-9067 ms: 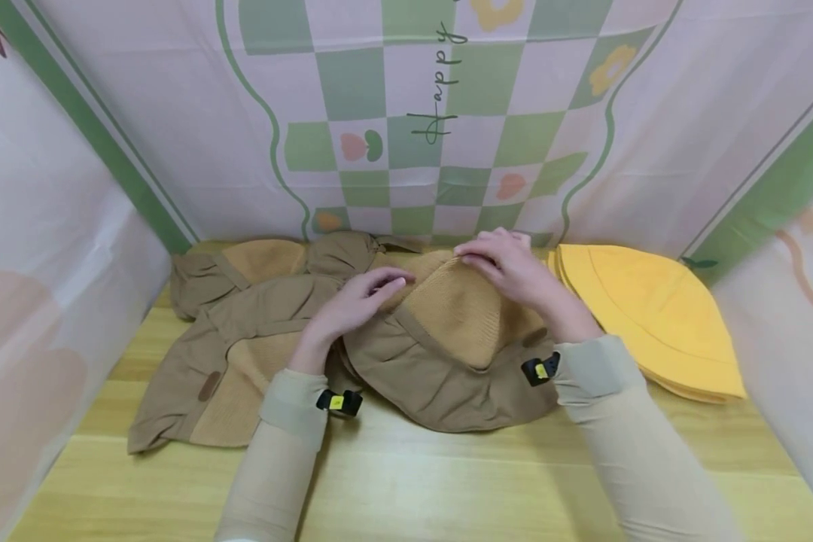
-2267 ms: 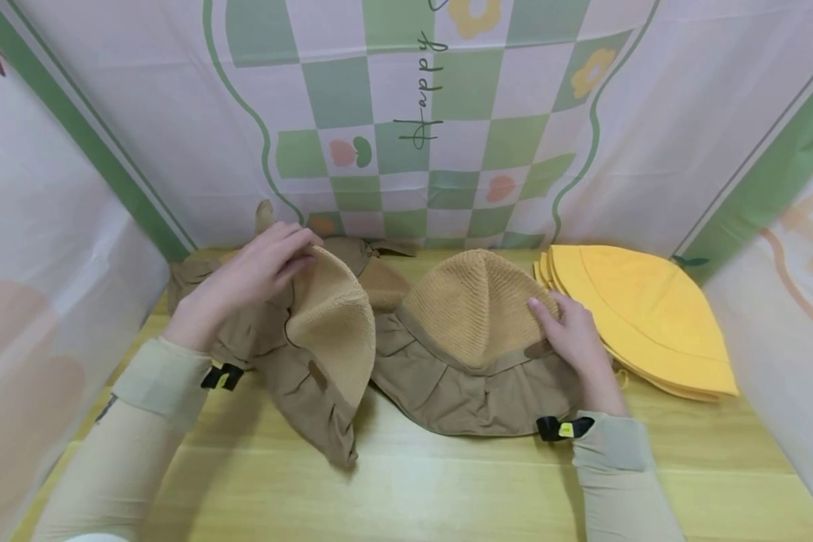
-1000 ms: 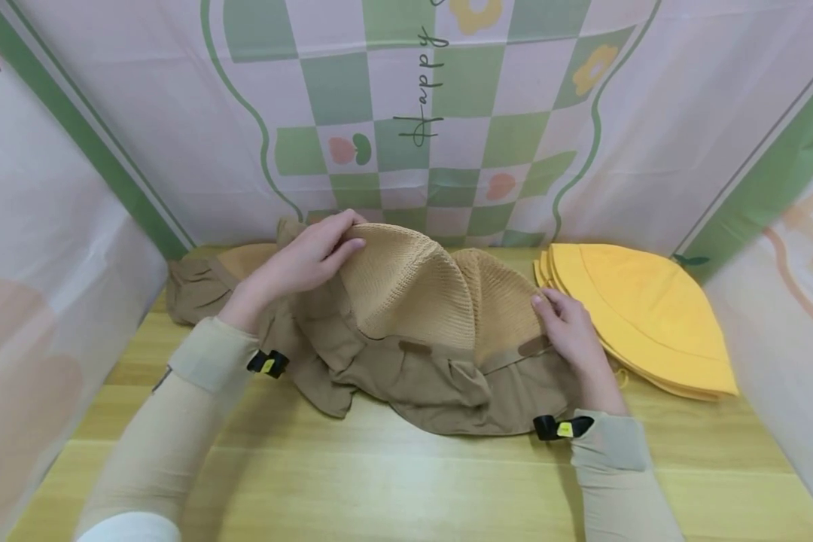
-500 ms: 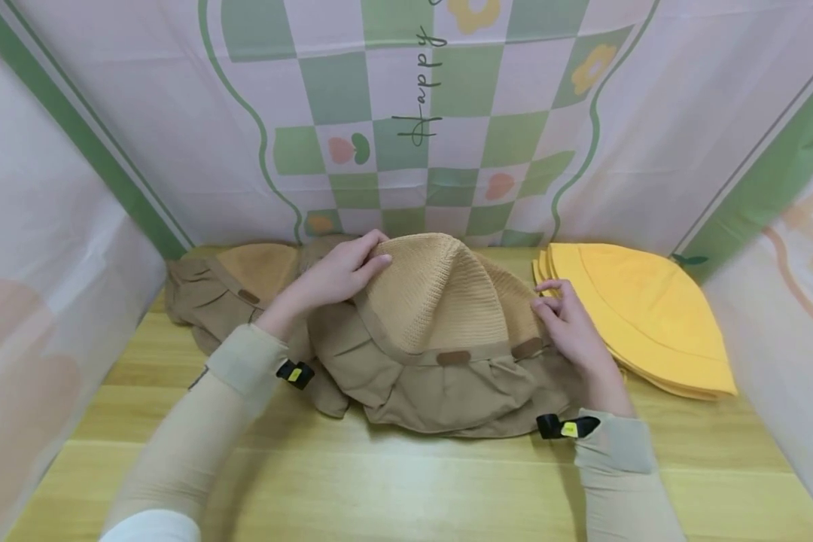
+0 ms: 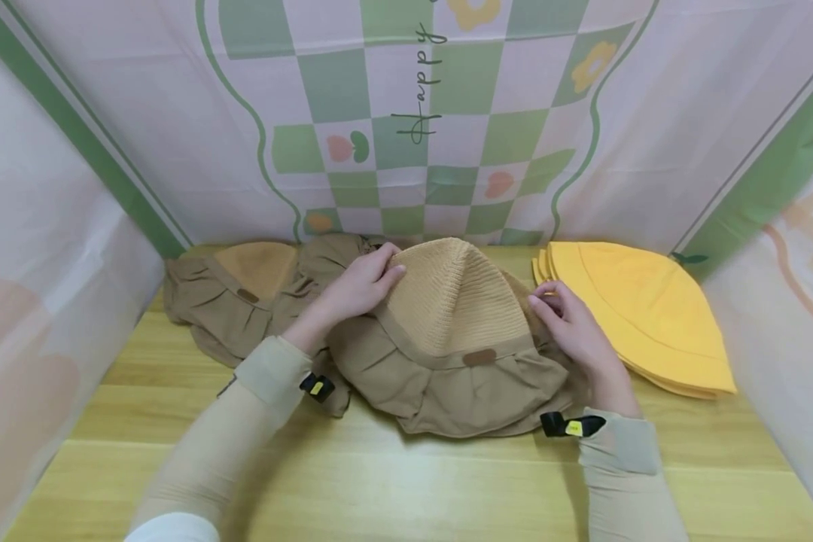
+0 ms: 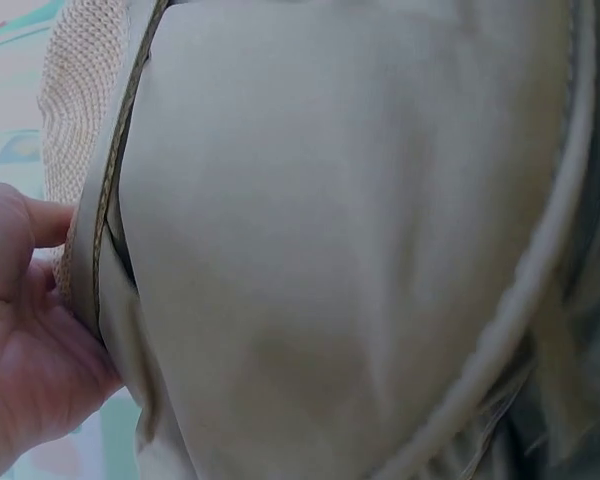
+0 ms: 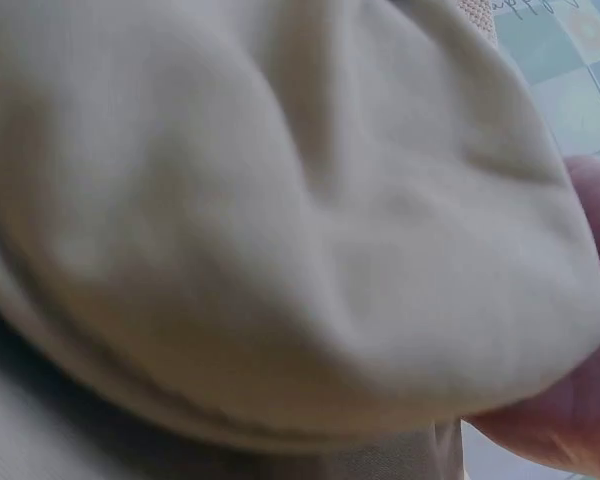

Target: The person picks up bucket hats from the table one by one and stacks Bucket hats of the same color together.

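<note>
A brown sun hat (image 5: 457, 301) with a straw-coloured ribbed crown, a pleated cloth brim and a small leather-like tag lies folded in front of me. My left hand (image 5: 360, 284) pinches the left side of its crown, thumb in front. Behind it, a similar sun hat (image 5: 523, 290) is mostly covered, only its right part showing. At that right edge my right hand (image 5: 576, 327) has curled fingers and its thumb against the rear hat. In the left wrist view, the left hand (image 6: 30, 330) grips the crown beside the brim; the brim hides part of my right hand (image 7: 570, 415) in the right wrist view.
More brown hats (image 5: 233, 309) lie overlapping at the left. A stack of yellow hats (image 5: 644, 316) lies at the right. The wooden table (image 5: 406, 489) meets a patterned cloth backdrop (image 5: 447, 150) behind, with cloth side walls.
The left hand has carried a brown hat from the left pile rightward, laying it over the other brown hat. My right hand stays at the right edge, its fingers lifting slightly and curling.
</note>
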